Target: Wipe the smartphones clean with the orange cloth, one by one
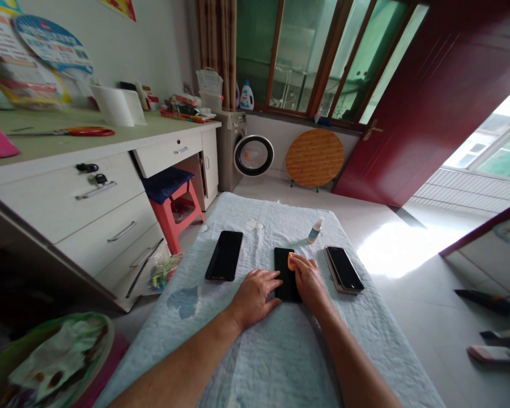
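Note:
A black smartphone [284, 289] lies flat on the light blue quilted cloth [276, 351] in front of me. My left hand [255, 296] rests at its left edge, fingers spread and touching it. With my right hand [309, 280] I press a small orange cloth [291, 262] onto the phone's upper right part; the fingers are closed over it. A larger dark phone [225, 256] lies to the left. On the right is another phone [344, 269] with a pale frame, lying on something light-edged. Behind it stands a small spray bottle [315, 230], upright.
A desk with drawers [106, 187] runs along the left, with a red stool [176, 209] beside it. A full waste bin [106, 345] stands at lower left. Farther back are a washing machine with its door [254, 156] open, a round wooden tabletop [314, 157] and a red door [391, 113].

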The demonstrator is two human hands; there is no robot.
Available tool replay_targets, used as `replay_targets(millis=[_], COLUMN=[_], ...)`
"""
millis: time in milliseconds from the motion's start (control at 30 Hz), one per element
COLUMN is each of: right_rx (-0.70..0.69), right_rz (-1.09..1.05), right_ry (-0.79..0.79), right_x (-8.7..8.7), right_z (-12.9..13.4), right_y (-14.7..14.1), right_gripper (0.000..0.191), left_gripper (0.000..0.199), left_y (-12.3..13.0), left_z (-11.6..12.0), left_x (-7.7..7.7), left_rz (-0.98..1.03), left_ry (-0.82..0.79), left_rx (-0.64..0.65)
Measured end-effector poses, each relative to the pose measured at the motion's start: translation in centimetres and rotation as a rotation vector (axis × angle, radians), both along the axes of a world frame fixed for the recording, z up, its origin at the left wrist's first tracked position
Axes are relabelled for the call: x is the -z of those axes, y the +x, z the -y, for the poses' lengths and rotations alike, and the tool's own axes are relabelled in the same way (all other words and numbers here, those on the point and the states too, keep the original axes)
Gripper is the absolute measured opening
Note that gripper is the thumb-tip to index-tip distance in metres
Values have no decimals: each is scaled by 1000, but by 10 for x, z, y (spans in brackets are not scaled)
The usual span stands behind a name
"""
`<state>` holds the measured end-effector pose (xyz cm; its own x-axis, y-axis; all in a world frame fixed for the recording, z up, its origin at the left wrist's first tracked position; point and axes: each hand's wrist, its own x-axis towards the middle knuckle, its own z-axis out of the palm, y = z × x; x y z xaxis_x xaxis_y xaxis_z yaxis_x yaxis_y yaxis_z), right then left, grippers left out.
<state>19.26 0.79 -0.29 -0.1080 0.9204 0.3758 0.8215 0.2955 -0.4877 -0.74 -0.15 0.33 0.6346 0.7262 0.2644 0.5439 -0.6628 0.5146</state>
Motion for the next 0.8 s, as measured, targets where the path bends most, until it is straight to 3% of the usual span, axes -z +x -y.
replay_targets(millis=[233,333,667,800], right_rx=[-254,-283,63,95], right_rz=[-50,-40,94,133], right_ry=[-21,-15,14,11], right_x=[-9,-10,7,10], right_z=[11,12,-2,-5], right_y=[-11,-13,2,-1], right_gripper=[37,34,40,42], left_gripper=[23,23,29,30], left_y=[4,4,3,3], left_z=[3,3,1,1], left_x=[-2,-4,4,3], left_rz=[62,64,20,20], left_ry=[-32,-35,-30,-37], left_rx=[39,55,16,14])
